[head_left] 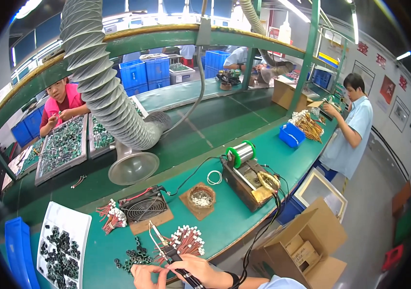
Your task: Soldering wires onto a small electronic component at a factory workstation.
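The right hand (200,269) is closed around the black iron (172,255), which lies slantwise, its thin tip pointing up and to the left over the bench. Just beside it, the left hand (146,277) has its thumb and fingers drawn together near the handle; whether anything is between them I cannot tell.

Both hands are at the near edge of a long green bench (229,207). A darker green belt (200,127) runs along its far side. Over the belt hangs a ribbed grey duct (104,82), ending in a clear funnel. A co-worker (352,127) in a light blue shirt stands at the right end of the bench; another (63,103), in pink, is beyond the belt at the left. An open carton (282,265) is right of the bench, below its top.

On the bench, a white tray (82,231) of dark parts is at the left, next to a blue bin (20,255). A box-shaped machine (239,185) sits further right, with a green-ended spool (242,154) at its far end. Left of it are a round black grille (145,208) and a dish (201,197) of pale bits. A bundle of white-tipped leads (186,241) lies just beyond the right hand, a smaller bunch (114,216) beside the grille. Loose black parts (135,255) lie just beyond the left hand.
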Tool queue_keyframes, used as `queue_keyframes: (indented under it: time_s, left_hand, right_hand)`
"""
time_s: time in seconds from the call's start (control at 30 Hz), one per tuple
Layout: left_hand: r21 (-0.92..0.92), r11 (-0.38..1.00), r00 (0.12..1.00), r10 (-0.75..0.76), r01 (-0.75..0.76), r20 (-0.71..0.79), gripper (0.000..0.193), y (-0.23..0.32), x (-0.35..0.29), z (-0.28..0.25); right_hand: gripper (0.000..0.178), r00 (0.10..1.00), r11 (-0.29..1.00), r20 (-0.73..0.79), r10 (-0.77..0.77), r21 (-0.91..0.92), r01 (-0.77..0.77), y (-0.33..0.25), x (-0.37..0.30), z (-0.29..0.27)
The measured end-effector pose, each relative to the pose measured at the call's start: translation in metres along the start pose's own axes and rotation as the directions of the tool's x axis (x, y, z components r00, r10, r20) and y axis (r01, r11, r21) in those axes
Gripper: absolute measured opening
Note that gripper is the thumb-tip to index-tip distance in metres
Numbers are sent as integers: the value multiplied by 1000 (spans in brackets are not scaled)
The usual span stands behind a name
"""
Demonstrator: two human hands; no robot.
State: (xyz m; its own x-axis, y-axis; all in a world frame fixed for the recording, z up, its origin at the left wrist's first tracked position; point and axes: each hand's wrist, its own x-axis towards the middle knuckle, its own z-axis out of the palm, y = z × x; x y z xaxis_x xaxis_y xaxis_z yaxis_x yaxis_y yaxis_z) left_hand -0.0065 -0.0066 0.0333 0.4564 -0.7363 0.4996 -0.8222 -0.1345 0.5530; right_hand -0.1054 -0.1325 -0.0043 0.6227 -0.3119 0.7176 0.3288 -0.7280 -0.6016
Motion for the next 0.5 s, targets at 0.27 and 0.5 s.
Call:
queue_keyframes:
  time_s: [0.27, 0.5]
  left_hand:
    - [-242, 942, 972, -217, 232, 90, 8, 15, -5, -6]
    - [-195, 965, 961, -122, 173, 248, 2, 15, -7, -6]
  right_hand:
    - [30, 971, 911, 100, 216, 336, -237, -1, -16, -4]
    - [18, 857, 870, 382, 346, 210, -445, 7, -34, -26]
